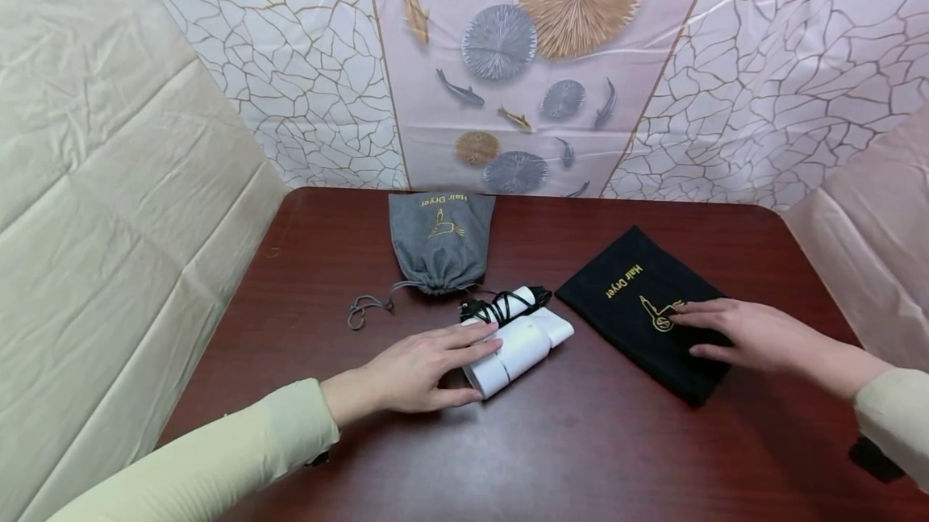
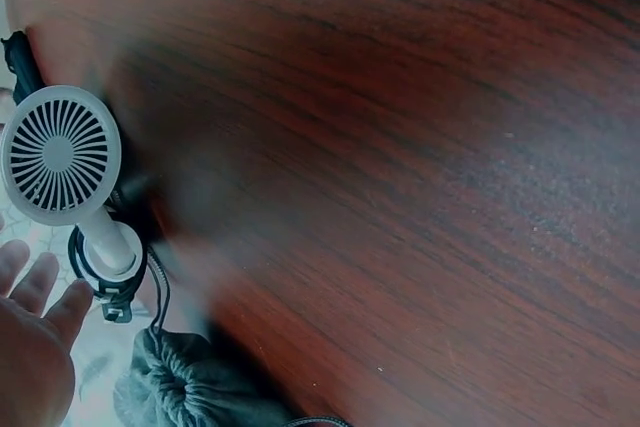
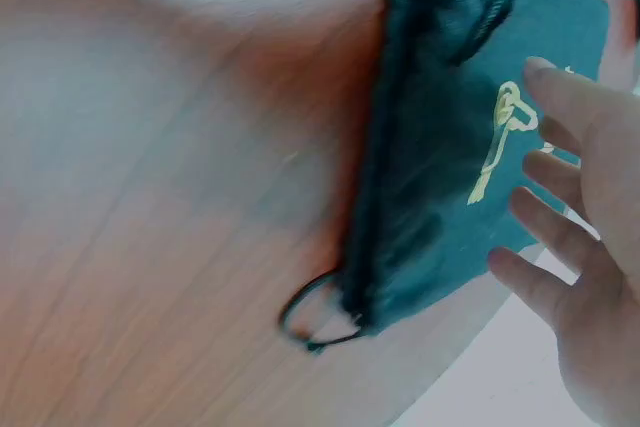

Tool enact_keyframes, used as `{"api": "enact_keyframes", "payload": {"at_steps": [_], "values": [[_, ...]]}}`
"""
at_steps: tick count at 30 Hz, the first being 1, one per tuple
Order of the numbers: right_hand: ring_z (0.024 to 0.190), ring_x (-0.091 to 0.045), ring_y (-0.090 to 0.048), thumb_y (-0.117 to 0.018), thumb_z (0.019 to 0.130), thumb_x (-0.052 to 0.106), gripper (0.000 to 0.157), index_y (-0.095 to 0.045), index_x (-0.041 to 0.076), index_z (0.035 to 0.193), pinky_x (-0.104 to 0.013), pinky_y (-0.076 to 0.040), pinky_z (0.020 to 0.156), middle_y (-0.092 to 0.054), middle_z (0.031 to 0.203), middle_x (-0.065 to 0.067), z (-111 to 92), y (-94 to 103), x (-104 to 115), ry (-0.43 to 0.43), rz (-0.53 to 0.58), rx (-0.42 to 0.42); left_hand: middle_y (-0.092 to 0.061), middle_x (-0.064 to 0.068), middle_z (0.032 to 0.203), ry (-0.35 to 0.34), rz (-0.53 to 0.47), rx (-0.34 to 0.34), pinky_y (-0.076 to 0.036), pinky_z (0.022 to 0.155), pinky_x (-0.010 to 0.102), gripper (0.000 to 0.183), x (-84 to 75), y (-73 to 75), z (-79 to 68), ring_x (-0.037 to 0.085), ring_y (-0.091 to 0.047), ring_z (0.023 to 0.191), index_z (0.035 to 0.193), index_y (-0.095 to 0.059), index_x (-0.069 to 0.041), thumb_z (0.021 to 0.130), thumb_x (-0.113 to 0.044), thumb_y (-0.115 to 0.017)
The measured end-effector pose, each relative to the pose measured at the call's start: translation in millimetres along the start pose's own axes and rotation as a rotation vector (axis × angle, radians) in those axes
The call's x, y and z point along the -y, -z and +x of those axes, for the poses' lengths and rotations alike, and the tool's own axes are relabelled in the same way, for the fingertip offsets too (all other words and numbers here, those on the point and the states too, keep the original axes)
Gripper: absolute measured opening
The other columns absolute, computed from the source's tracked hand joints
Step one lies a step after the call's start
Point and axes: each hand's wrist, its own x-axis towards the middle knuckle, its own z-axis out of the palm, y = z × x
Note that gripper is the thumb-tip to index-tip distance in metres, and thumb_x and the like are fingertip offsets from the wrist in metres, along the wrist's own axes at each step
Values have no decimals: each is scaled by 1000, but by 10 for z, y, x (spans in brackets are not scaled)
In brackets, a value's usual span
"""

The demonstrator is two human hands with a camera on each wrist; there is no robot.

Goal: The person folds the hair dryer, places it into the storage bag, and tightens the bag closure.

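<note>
A white hair dryer (image 1: pixel 517 352) lies folded on the table, black cord (image 1: pixel 501 308) wound about its handle. My left hand (image 1: pixel 424 361) is at its rear end, fingers fairly straight and reaching over it; whether they press on it I cannot tell. The left wrist view shows the dryer's round slotted vent (image 2: pixel 58 155) beside the hand (image 2: pixel 35 347). On the right, a black drawstring pouch (image 1: pixel 624 312) lettered "Hair Dryer" lies flat. My right hand (image 1: pixel 758 332) is over its near right part with fingers extended; contact is unclear. Its fingers (image 3: pixel 550 222) look spread in the right wrist view.
A grey drawstring pouch (image 1: pixel 444 244), also lettered "Hair Dryer", lies at the back of the dark wooden table (image 1: pixel 305 264), its cord (image 1: pixel 370 308) trailing left. Patterned cloth (image 1: pixel 501 119) hangs behind the far edge, and pale cloth walls (image 1: pixel 109 143) stand on both sides.
</note>
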Motion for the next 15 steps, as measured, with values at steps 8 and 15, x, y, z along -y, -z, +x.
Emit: {"api": "enact_keyframes", "payload": {"at_steps": [8, 15], "values": [[101, -30, -73, -100, 63, 25, 54, -81, 11, 112, -37, -60, 71, -77, 113, -8, -314, -157, -169, 93, -84, -75, -49, 11, 164, -14, 31, 7, -43, 120, 41, 66, 8, -12, -2, 23, -47, 152, 157, -54, -11, 101, -40, -74], [93, -24, -73, -96, 74, 30, 41, -80, 13, 107, -39, -61, 67, -76, 104, -3, -369, -304, -168, 135, -108, -136, -49, 11, 164, -12, 1, 15, -43, 121, 42, 66, 4, -26, -5, 24, -46, 152, 158, -54, -11, 101, -38, -75]]}}
